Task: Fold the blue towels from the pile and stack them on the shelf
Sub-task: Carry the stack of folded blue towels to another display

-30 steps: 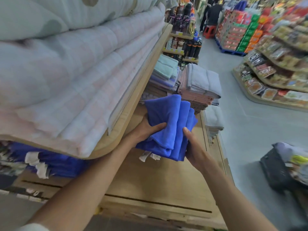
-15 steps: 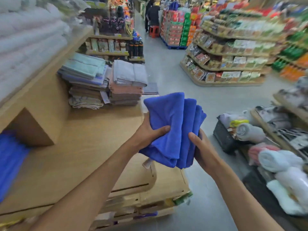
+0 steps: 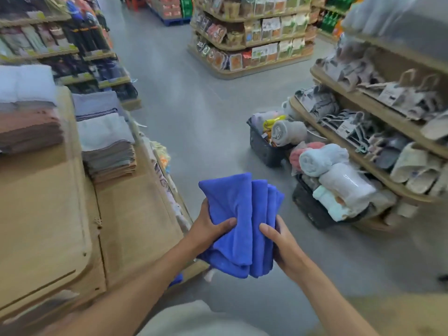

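Midair, left grip [image 3: 209, 228] and right grip [image 3: 284, 247] clasping blue towels [image 3: 242, 209], beside edge of shelf [image 3: 135, 214], open floor [image 3: 206, 122] ahead.

floor [image 3: 206, 117]: grey | shelving [image 3: 43, 214]: wooden, both sides | far goods [image 3: 254, 32]: blurred, perhaps snacks

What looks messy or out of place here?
The rolled blankets overflow dark baskets standing on the aisle floor beside the slipper shelf, not shelved. The blue towels, held by the left hand and right hand, look bunched, folds fanning apart.
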`<action>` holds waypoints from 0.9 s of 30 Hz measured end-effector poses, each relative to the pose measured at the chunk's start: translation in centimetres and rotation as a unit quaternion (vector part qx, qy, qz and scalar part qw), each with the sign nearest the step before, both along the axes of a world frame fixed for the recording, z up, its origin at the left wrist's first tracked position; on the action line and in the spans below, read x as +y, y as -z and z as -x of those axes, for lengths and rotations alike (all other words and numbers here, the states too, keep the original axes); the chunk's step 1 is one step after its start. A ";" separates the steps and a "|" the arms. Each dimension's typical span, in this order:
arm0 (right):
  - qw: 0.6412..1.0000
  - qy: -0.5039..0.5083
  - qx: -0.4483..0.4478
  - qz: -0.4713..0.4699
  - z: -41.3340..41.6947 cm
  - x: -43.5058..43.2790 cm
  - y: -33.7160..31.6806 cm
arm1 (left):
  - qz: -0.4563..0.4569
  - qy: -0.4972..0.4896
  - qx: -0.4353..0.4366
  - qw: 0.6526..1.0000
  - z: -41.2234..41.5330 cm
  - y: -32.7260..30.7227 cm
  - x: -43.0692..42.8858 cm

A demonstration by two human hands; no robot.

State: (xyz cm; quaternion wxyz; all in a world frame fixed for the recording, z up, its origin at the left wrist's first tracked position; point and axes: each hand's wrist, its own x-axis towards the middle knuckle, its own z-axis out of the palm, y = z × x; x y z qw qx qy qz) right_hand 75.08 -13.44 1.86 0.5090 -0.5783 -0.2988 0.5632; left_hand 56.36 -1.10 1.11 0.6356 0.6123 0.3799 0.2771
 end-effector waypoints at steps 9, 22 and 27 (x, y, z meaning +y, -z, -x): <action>0.995 -0.026 0.029 0.089 -7.0 5.1 7.5 | 0.077 -0.039 0.058 0.995 -5.5 7.7 4.1; 0.995 -0.009 0.030 0.092 -20.0 27.1 5.0 | 0.101 -0.052 0.039 0.993 -19.4 7.9 25.6; 0.995 -0.016 0.065 0.076 -24.1 37.0 4.6 | 0.091 -0.070 0.042 0.993 -23.5 7.3 34.7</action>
